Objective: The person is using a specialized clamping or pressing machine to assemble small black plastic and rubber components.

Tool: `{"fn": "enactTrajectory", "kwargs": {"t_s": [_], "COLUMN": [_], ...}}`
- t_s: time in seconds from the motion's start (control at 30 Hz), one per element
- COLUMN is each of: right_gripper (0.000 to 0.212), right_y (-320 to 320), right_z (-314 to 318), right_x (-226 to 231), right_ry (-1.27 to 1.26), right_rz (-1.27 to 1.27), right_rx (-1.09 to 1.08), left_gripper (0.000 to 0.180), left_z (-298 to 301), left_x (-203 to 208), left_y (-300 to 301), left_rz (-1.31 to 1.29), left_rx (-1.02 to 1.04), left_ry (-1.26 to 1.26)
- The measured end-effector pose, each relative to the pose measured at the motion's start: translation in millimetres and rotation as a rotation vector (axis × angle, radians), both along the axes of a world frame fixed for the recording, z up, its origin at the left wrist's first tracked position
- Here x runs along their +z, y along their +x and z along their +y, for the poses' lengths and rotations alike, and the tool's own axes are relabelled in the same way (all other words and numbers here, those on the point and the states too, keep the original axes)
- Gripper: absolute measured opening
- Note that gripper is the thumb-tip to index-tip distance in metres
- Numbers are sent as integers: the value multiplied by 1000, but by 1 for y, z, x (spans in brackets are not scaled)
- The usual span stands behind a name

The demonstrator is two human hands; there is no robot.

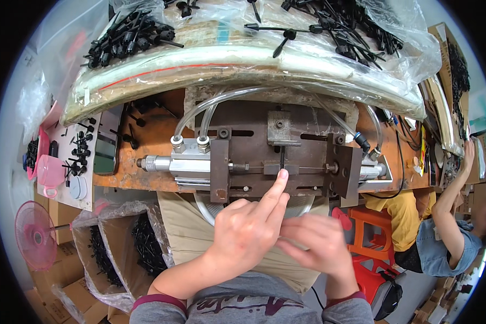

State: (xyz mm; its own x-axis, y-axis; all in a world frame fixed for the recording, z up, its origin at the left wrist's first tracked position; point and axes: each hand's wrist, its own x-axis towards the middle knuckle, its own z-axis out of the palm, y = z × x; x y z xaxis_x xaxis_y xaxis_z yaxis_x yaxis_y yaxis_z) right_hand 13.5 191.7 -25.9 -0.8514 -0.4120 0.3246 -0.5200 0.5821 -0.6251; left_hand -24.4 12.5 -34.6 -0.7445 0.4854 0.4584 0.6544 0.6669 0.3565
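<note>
My left hand (248,229) reaches up to a dark metal clamping fixture (256,121). Its index finger is stretched out, the tip at a small block (274,169) in the middle. A thin black plastic stem (282,155) lies in line above that fingertip; whether the finger touches it I cannot tell. The other fingers of that hand bend under the palm, partly hidden. My right hand (318,243) is close beside it, lower and to the right, smeared by motion. Its fingers point toward my left hand, and what they hold, if anything, cannot be made out.
Silver air cylinders (191,167) with clear hoses (227,97) flank the fixture. Black plastic parts (129,43) heap on a plastic-covered ledge behind. A pink fan (36,236) and lined boxes (110,254) stand left. Another person (448,237) sits right, near a red-orange stool (372,232).
</note>
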Motion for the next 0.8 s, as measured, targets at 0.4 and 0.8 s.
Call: {"fn": "enactTrajectory", "kwargs": {"t_s": [0.4, 0.8], "right_gripper": [20, 57], "right_y": [-138, -232], "right_z": [57, 68], "right_x": [126, 138], "right_ry": [209, 645], "right_rz": [583, -42], "right_rx": [-469, -386], "left_gripper": [22, 37], "left_z": [-6, -33], "left_x": [7, -5], "left_y": [3, 32], "left_rz": [-95, -469], "left_rx": [-66, -265], "left_ry": [149, 276]}}
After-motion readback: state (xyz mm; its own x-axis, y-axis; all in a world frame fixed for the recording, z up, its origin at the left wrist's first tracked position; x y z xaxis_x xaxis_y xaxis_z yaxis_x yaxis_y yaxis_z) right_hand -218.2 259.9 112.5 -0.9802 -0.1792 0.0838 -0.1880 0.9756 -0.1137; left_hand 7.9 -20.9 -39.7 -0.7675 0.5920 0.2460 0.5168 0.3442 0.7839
